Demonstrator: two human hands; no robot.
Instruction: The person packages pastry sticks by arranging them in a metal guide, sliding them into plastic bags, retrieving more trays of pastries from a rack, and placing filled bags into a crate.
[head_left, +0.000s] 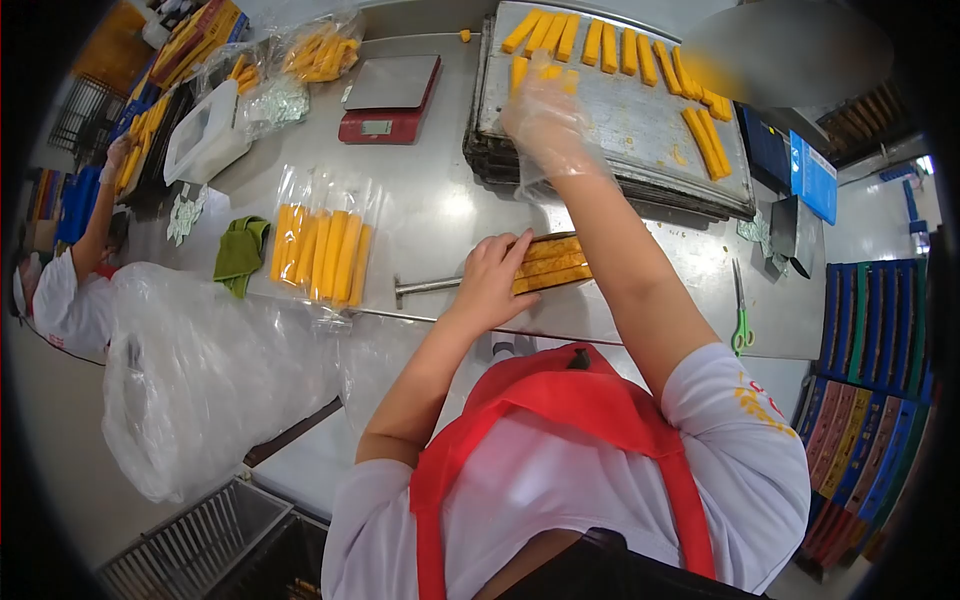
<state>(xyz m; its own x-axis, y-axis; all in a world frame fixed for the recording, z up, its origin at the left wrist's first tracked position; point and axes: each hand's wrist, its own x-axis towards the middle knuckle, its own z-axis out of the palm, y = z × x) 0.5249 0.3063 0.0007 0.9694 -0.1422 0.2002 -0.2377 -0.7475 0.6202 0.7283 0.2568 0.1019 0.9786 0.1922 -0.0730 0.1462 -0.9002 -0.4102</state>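
My left hand (492,272), bare, is closed around the near end of a metal trough with a rod handle (430,285). Yellow-brown sticks (555,265) lie in the trough, partly behind my right forearm. Over the upper left of a metal tray (610,135), my right hand (548,115) wears a clear plastic glove. Its fingers are closed on short yellow sticks (568,82), though the glove hides part of the grip. More yellow sticks (610,48) line the tray's far side, and a few lie at its right (708,145).
Left of the trough lies a clear bag of yellow sticks (320,255), with a green cloth (240,255) beside it. A red scale (390,100) stands farther back. Green-handled scissors (741,320) lie at the right. A co-worker (75,290) is at the far left.
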